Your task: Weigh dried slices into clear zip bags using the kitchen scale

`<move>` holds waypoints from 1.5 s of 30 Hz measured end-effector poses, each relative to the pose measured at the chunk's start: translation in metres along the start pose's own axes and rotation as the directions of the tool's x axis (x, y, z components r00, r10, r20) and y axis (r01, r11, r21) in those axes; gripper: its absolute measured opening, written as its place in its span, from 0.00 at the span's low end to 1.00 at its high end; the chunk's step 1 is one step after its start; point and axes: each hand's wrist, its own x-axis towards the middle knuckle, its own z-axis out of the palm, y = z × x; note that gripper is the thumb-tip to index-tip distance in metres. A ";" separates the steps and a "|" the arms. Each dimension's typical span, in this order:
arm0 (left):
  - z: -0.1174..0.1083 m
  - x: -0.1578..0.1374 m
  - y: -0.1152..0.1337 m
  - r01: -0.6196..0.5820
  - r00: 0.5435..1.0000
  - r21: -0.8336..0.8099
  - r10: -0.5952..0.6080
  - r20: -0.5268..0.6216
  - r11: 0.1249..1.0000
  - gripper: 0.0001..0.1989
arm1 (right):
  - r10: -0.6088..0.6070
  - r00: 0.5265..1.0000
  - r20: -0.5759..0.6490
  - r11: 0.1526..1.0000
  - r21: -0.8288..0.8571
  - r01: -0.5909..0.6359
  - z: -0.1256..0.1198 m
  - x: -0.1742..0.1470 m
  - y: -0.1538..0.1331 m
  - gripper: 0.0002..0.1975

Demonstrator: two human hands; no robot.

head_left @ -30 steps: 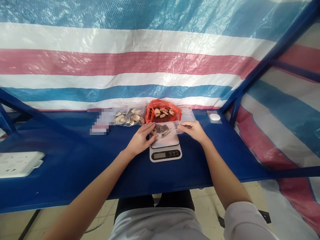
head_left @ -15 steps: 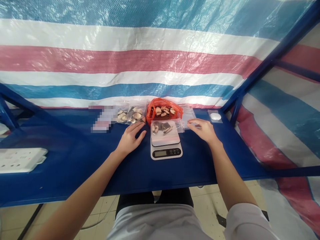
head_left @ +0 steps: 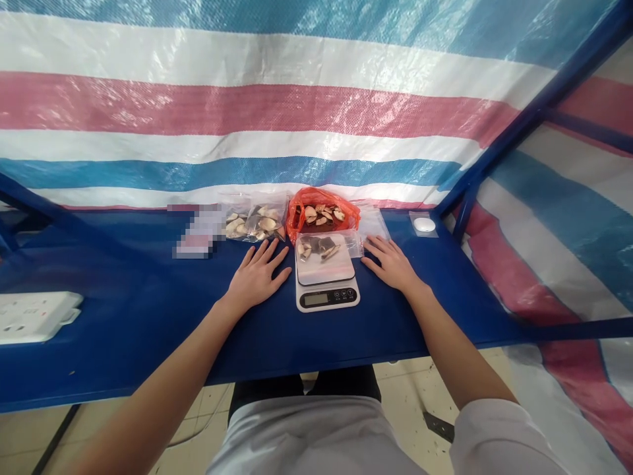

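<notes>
A second ago we saw the left hand (head_left: 254,274) lying over the small clear bag (head_left: 319,249) and the right hand (head_left: 390,264) pinching its end; now both have let go, and we find them palm down on the blue table (head_left: 455,310), one at either side of the scale (head_left: 329,302) in mid-frame; the left is spread wide, fingers fanned and unburdened, near the filled bags (head_left: 264,223) left of centre; the right is also loose, its fingers parted less, just beside the small bag's end, though we cannot tell whether they touch it.

The small bag lies flat across the upper part of the scale's plate, its right end overhanging the edge; through its clear film we make out a few pale and dark brown pieces, gathered at its left and middle; just above it in the frame sits the open red bag (head_left: 321,193), showing pale slices.
</notes>
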 end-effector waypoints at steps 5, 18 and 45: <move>0.008 0.001 -0.004 -0.001 0.997 -0.067 -0.004 -0.075 0.998 0.30 | 0.003 1.000 -0.011 1.000 0.023 -0.002 0.002 0.000 0.001 0.26; 0.011 0.001 -0.005 -0.010 0.993 -0.115 -0.003 -0.117 0.993 0.29 | -0.006 1.000 -0.023 0.999 0.034 0.007 0.003 -0.001 0.002 0.26; -0.008 0.005 0.000 -0.092 0.967 -0.249 0.026 -0.255 0.964 0.26 | 0.050 0.970 -0.237 0.921 0.388 0.048 -0.020 0.001 -0.003 0.20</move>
